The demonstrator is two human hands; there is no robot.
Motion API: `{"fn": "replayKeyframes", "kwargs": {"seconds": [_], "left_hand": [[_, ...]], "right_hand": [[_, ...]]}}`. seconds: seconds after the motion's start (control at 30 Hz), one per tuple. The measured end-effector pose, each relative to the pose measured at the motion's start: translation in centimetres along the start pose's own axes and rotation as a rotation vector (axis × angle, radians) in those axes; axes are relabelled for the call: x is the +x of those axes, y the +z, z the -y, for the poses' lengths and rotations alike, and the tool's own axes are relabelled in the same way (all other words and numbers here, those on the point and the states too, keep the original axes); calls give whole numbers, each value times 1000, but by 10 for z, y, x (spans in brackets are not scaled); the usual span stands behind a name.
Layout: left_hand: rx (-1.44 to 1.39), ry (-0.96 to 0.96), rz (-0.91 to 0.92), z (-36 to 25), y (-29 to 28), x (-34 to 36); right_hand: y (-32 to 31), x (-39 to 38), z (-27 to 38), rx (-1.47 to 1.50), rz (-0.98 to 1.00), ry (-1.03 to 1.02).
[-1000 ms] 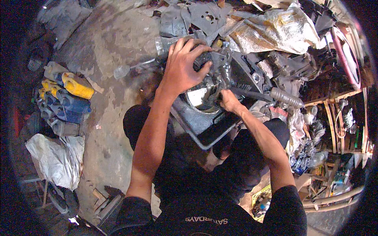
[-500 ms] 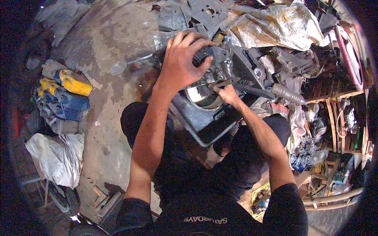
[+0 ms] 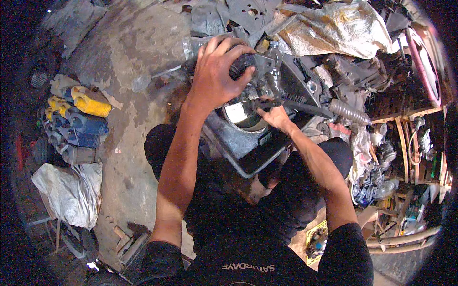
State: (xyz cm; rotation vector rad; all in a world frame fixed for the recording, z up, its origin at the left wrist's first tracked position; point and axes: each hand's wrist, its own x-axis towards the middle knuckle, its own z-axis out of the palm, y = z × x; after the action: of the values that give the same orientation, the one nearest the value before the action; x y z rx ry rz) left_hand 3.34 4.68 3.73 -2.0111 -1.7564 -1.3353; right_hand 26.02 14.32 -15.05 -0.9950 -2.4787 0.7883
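Observation:
My left hand [image 3: 219, 71] is curled over a dark, rounded, greasy-looking part [image 3: 242, 66], thumb on its near right side. My right hand [image 3: 276, 117] is closed on a dark brush [image 3: 307, 107]; a row of bristles shows on it, and its long body points right. The fingertips of that hand are partly hidden beside the part. Below both hands a round pan [image 3: 245, 125] holds shiny liquid with a bright reflection. The pan sits in a black rectangular tray [image 3: 248, 157] between my knees. A clear plastic bottle [image 3: 274, 71] lies right of the dark part.
Yellow and blue jugs [image 3: 90, 102] stand on the floor at the left, with a white sack [image 3: 71, 193] nearer. A stained silvery sheet [image 3: 334, 31] and a ribbed grey bottle [image 3: 350, 112] lie at the right. Wooden shelving [image 3: 405, 148] with metal parts is beyond.
My left hand has shifted slightly left with the dark part. My right hand and the brush have tilted a little; the tray stays in place.

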Motion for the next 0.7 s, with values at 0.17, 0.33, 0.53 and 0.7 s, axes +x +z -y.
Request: {"fn": "replayKeyframes", "kwargs": {"seconds": [0.17,0.33,0.53,0.7], "left_hand": [[6,-7,14,2,-4,-3],[-1,0,20,4,-3,-3],[10,17,4,4,-3,-3],[40,36,15,3,-3,-2]], "right_hand": [[-15,4,29,219,184,253],[-15,3,26,52,273,148],[-17,5,27,-33,480,210],[0,-3,4,108,274,203]]}}
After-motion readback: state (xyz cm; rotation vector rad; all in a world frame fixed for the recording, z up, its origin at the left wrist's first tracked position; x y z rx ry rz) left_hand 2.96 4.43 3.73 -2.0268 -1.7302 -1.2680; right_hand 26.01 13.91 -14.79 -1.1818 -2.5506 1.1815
